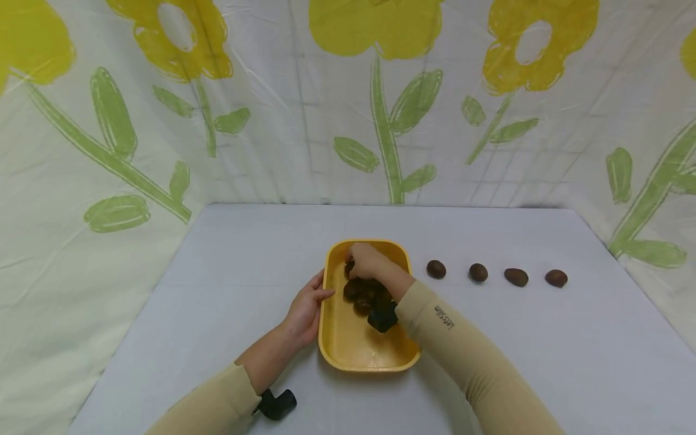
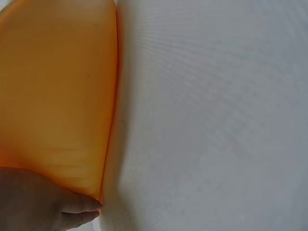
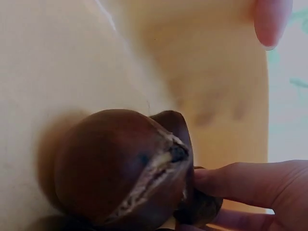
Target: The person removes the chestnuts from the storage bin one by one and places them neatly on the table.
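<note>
A yellow plastic tray (image 1: 348,347) stands mid-table with several brown chestnuts (image 1: 363,305) grouped in its middle. My left hand (image 1: 306,309) holds the tray's left side, its thumb over the rim and its fingers along the outer wall. Inside the tray's far left part, my right hand (image 1: 371,263) pinches a chestnut (image 3: 207,209) between thumb and fingers. A large chestnut (image 3: 115,168) with a split shell lies beside the pinched one in the right wrist view. My right wrist and its camera cover part of the pile.
To the right of the tray, several chestnuts (image 1: 478,272) lie spaced out in a row on the white table (image 1: 522,338). Black wrist cameras sit under both forearms, the left camera (image 1: 276,405) near the table. A flower-printed curtain (image 1: 261,151) hangs behind the table.
</note>
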